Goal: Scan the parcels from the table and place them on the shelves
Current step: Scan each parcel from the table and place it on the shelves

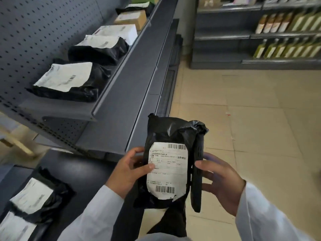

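Observation:
I hold a black plastic parcel (170,134) with a white barcode label upright in front of me, above the floor. My left hand (128,169) grips its left edge, thumb pressed on the label. My right hand (220,181) holds a black handheld scanner (197,173) edge-on against the parcel's right side. The grey shelves (121,94) stand to my left. Several black parcels with white labels lie on the upper shelf, the nearest one (69,82) closest to me, and others (34,199) lie on the lowest shelf.
A brown cardboard box (133,18) and a white parcel (119,32) lie farther along the upper shelf. Another shelf unit with rows of bottles (286,35) stands at the far right. Beige tiled floor (251,105) spreads between the units.

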